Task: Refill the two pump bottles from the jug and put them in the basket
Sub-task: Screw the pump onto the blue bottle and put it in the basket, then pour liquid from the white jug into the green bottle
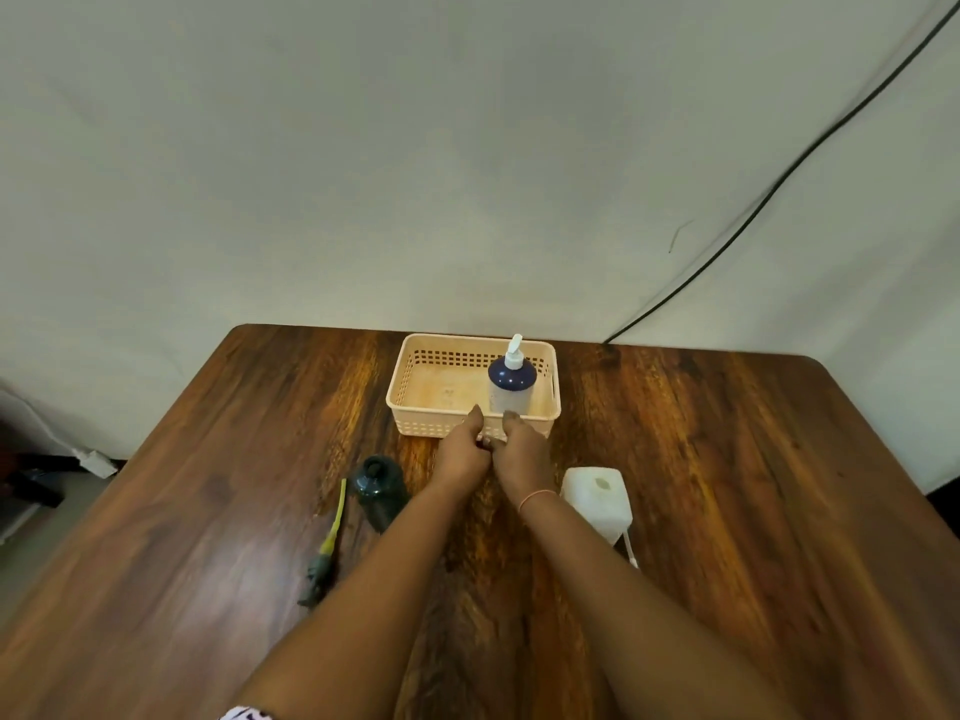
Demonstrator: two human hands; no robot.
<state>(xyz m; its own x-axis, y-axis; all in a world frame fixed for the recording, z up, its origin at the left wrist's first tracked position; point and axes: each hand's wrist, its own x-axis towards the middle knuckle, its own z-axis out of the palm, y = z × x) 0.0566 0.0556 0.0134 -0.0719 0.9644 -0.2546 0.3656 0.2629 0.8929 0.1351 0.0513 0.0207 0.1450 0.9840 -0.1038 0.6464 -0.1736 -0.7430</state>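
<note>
A peach plastic basket (415, 407) stands at the table's far middle. Upright in its right half is a pump bottle (510, 387) with a dark blue shoulder and a white pump. My left hand (462, 452) and my right hand (519, 454) are pressed side by side against the basket's near wall, fingers curled and thumbs at the rim; whether they grip it is unclear. A dark green bottle (379, 485) without its pump stands left of my left forearm. Its pump (327, 548), with a yellow tube, lies on the table further left. The white jug (597, 498) stands right of my right wrist.
The wooden table (727, 485) stands against a pale wall. A black cable (779, 179) runs down the wall to the table's far right corner. Dark objects lie on the floor at the far left (36, 485).
</note>
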